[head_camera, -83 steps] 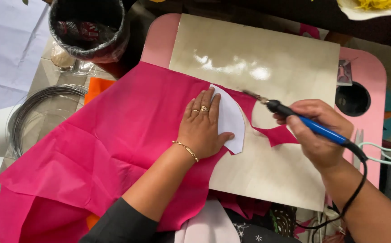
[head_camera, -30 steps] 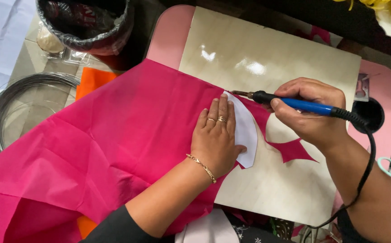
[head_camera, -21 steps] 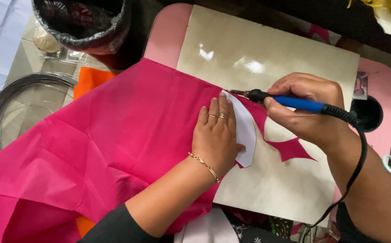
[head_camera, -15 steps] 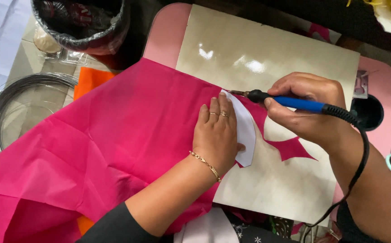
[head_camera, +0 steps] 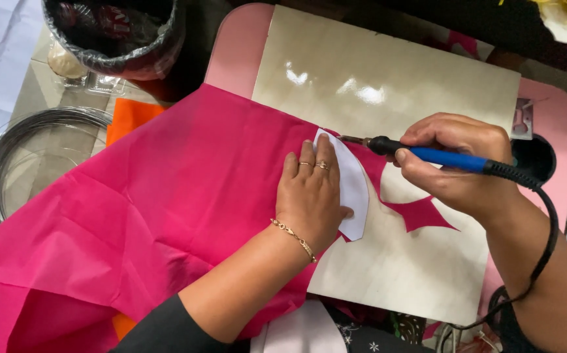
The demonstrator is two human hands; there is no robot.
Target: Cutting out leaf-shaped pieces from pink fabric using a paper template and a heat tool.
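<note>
right hand (head_camera: 456, 167) fingers pinch the blue-handled corded hot-cutting pen (head_camera: 427, 155), tip at the white petal-shaped paper template (head_camera: 352, 186); left hand (head_camera: 313, 196), fingers flat, pins it on the pink fabric sheet (head_camera: 166, 216) over the beige board (head_camera: 388, 85). best to hug the template's edge, pressing firmly.

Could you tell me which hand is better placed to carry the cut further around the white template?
Probably the right hand: it grips the blue-handled hot tool, whose tip sits at the top edge of the white template. The left hand lies flat, pinning template and pink fabric.
</note>
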